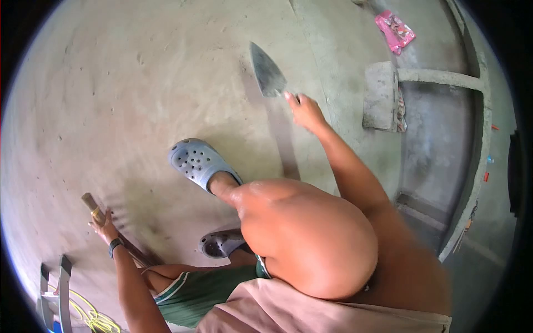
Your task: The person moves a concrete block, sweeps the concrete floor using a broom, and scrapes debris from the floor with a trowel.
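We take the floor [194, 83] first: most of the surface in view reads as levelled and broadly smooth, so we judge the larger part of the surfacing to be done. Scattered pits and faint marks remain at left and near the upper edge; whether these require filling, we cannot tell. At our right, the concrete ledge [438, 76] stands formed, with the concrete block [380, 95] against its near end. We see no fresh mortar being spread, so we cannot fix an exact stage. Next, we note the long stick [90, 203], held at our left near its upper end; the left hand [104, 226] is closed around it. The smaller tool, the trowel [267, 73], lies ahead of the right hand [308, 114], its blade extending forward and slightly left from the grip, over the floor. The right hand is clamped on the handle, fingers wrapped and thumb toward the blade. We cannot confirm blade contact with the surface; its shadow falls beside it.
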Demonstrator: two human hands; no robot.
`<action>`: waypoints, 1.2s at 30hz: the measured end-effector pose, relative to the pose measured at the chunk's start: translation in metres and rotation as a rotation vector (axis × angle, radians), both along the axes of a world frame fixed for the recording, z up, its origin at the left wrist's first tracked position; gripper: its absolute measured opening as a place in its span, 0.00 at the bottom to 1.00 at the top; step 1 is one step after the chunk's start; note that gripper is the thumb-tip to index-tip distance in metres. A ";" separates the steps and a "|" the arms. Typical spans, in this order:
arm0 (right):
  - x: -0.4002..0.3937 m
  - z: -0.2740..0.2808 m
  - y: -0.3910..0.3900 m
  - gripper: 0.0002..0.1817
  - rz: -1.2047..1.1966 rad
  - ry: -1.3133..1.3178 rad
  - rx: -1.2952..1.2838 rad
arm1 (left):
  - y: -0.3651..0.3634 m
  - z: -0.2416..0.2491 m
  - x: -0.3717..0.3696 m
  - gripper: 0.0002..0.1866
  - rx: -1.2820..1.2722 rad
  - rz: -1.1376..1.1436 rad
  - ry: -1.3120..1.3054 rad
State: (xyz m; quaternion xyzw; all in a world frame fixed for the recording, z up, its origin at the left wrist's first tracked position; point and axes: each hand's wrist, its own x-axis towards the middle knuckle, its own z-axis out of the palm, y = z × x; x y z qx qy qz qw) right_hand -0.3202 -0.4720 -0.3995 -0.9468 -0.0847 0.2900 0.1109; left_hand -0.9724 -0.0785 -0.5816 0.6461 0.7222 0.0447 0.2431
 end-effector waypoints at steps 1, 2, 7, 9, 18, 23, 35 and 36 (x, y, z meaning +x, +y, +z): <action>-0.011 0.005 -0.018 0.29 -0.186 0.119 0.117 | 0.012 0.002 -0.020 0.49 0.013 0.021 -0.287; -0.023 0.007 -0.039 0.25 -0.314 0.195 0.211 | 0.023 0.009 -0.038 0.46 0.028 0.052 -0.339; -0.115 -0.061 -0.159 0.24 -0.807 0.265 0.447 | 0.033 0.147 -0.020 0.39 0.133 0.257 -0.247; -0.161 -0.070 -0.148 0.24 -0.941 0.271 0.464 | 0.022 0.182 -0.030 0.38 0.188 0.198 -0.319; -0.113 -0.139 0.136 0.17 -0.216 0.316 0.372 | -0.107 0.240 -0.119 0.28 0.096 0.377 -0.330; -0.075 -0.029 0.174 0.21 -0.329 0.372 0.503 | -0.114 0.254 -0.164 0.25 0.116 0.451 -0.215; -0.023 -0.084 -0.072 0.27 -0.873 0.370 0.320 | 0.006 0.413 -0.088 0.23 0.650 0.059 -0.070; -0.022 -0.085 -0.070 0.27 -0.869 0.382 0.313 | 0.022 0.433 -0.067 0.22 0.639 0.122 -0.055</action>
